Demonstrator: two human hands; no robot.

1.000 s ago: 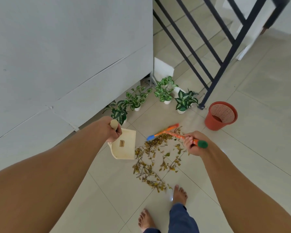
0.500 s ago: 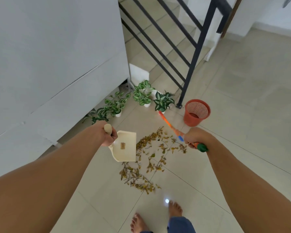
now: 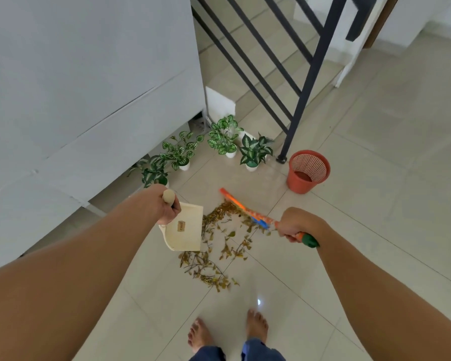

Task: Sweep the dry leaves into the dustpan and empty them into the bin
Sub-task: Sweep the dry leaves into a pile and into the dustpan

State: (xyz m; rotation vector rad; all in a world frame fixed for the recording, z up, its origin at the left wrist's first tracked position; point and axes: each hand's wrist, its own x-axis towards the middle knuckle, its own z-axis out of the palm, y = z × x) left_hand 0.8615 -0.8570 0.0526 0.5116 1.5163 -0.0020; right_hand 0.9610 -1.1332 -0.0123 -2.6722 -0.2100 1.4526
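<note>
Altogether, four potted plants (image 3: pixel 224 138), one bin (image 3: pixel 307 175), one dustpan (image 3: pixel 186 231), one broom (image 3: pixel 245 211) appear.

Four potted plants (image 3: pixel 223 138) stand ahead of me along the foot of a grey wall (image 3: pixel 89 79). Right of them a dark stair railing (image 3: pixel 313 71) rises from the tiled floor (image 3: pixel 380 157).

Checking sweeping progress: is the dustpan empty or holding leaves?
Empty, as far as shows: the dustpan in the left hand has a bare cream face, and the dry leaves lie on the floor beside it.
</note>
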